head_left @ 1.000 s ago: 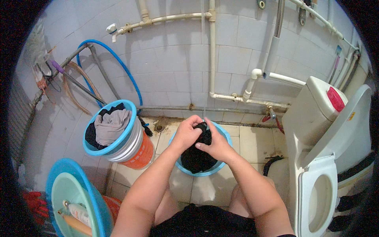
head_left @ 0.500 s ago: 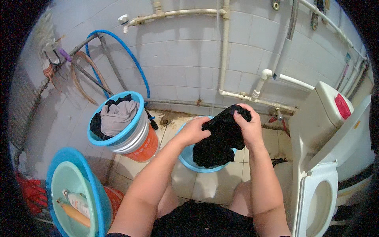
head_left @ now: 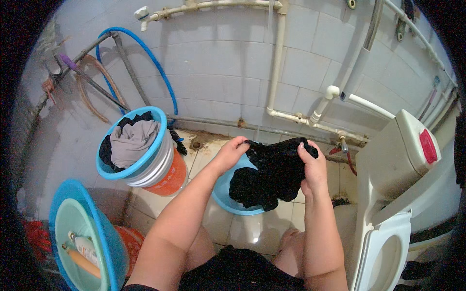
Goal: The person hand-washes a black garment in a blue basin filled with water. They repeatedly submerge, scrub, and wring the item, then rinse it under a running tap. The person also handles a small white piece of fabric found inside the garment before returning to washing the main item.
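Observation:
A black cloth garment [head_left: 274,169] is stretched between my two hands; its exact kind does not show. My left hand [head_left: 232,154] pinches its upper left edge, with the fingers closed. The upper right corner is gripped in my right hand [head_left: 313,162], the thumb lying over the fabric. The garment hangs over a light blue basin [head_left: 224,186] on the tiled floor and hides much of it. A thin stream of water [head_left: 257,133] falls behind the cloth toward the basin.
At left, a blue basin [head_left: 154,157] of grey and black clothes rests on an orange-and-silver bucket [head_left: 167,174]. Nearer are a large blue basin [head_left: 73,186] and a pale green one [head_left: 99,233] holding a bottle. A toilet [head_left: 388,237] stands right; pipes [head_left: 275,72] run along the wall.
My hands have moved apart and spread the black garment wider. Its bunched shape has opened out to the right. The whole view has shifted slightly.

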Tool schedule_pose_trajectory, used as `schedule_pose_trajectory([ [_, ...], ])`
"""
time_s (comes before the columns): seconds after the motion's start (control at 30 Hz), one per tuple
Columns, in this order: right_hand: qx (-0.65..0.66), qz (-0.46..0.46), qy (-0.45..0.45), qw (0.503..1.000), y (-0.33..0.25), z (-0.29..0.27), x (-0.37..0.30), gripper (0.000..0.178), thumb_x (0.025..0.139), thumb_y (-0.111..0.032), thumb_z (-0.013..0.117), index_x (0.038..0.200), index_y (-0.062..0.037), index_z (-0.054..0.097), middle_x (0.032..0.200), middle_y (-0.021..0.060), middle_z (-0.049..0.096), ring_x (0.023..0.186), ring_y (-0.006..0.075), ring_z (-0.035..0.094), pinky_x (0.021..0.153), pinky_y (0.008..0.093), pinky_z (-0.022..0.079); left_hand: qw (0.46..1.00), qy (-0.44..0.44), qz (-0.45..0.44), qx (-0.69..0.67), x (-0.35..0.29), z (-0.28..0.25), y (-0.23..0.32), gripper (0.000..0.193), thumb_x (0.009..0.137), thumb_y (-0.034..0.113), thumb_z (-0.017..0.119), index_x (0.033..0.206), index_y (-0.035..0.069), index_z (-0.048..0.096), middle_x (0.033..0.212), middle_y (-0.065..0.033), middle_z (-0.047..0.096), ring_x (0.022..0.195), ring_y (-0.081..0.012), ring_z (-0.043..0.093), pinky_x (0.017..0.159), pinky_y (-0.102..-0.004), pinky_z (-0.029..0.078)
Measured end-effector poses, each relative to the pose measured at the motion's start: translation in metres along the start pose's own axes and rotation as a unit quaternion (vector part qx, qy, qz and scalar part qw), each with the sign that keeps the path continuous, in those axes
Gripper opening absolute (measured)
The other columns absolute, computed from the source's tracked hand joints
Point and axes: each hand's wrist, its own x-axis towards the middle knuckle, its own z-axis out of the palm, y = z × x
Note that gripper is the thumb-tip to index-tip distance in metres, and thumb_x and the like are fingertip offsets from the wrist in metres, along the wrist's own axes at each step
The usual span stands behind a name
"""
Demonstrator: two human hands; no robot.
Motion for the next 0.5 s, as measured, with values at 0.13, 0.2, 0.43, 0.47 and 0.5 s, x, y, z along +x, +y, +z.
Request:
schedule_pose_trajectory([
  [0.13,0.03,0.009,0.015,0.999,-0.002,0.001,0.004,0.025,0.081,-0.014,0.064,0.101,-0.0025,0.056,0.087,0.0042,0.06,0.077,0.013,0.056,0.07,0.0262,0.045,0.97,0.043,-0.06,-0.233,0.016,0.015,0.0,0.029,0.09,0.024,0.047,0.112,0.006,0.048,0.098,-0.0014,0.057,0.088,-0.0107,0.052,0.077,-0.0269,0.042],
  [0.2,0.015,0.015,0.023,1.0,-0.003,0.001,0.006,0.025,0.081,-0.014,0.064,0.102,-0.0023,0.056,0.086,0.0041,0.06,0.077,0.0131,0.056,0.07,0.0264,0.045,0.952,0.026,-0.049,-0.301,0.027,0.018,-0.012,0.032,0.091,0.027,0.046,0.116,0.007,0.046,0.102,-0.0029,0.056,0.093,-0.0122,0.051,0.081,-0.0278,0.041],
  [0.43,-0.007,0.017,0.026,0.999,0.006,-0.022,0.03,0.027,0.081,-0.014,0.064,0.104,-0.0021,0.055,0.087,0.0056,0.06,0.077,0.0134,0.056,0.071,0.0263,0.045,0.996,0.085,0.016,-0.005,0.047,0.024,-0.003,0.032,0.092,0.028,0.044,0.11,0.002,0.046,0.1,-0.007,0.055,0.094,-0.0167,0.047,0.087,-0.0281,0.036],
  [0.47,-0.005,0.024,0.028,0.999,0.001,-0.02,0.031,0.027,0.081,-0.014,0.064,0.104,-0.002,0.055,0.087,0.0057,0.06,0.077,0.0134,0.057,0.071,0.0261,0.045,0.995,0.094,0.023,0.032,0.05,0.02,-0.001,0.03,0.092,0.028,0.044,0.108,0.002,0.046,0.098,-0.0068,0.055,0.093,-0.0165,0.047,0.086,-0.0278,0.036],
  [0.5,-0.004,0.031,0.029,0.999,-0.001,-0.019,0.034,0.027,0.081,-0.013,0.064,0.104,-0.002,0.055,0.087,0.0058,0.06,0.077,0.0135,0.057,0.071,0.0259,0.045,0.992,0.102,0.03,0.07,0.053,0.016,0.0,0.029,0.092,0.027,0.044,0.105,0.001,0.046,0.096,-0.0066,0.055,0.091,-0.0164,0.047,0.085,-0.0275,0.037],
])
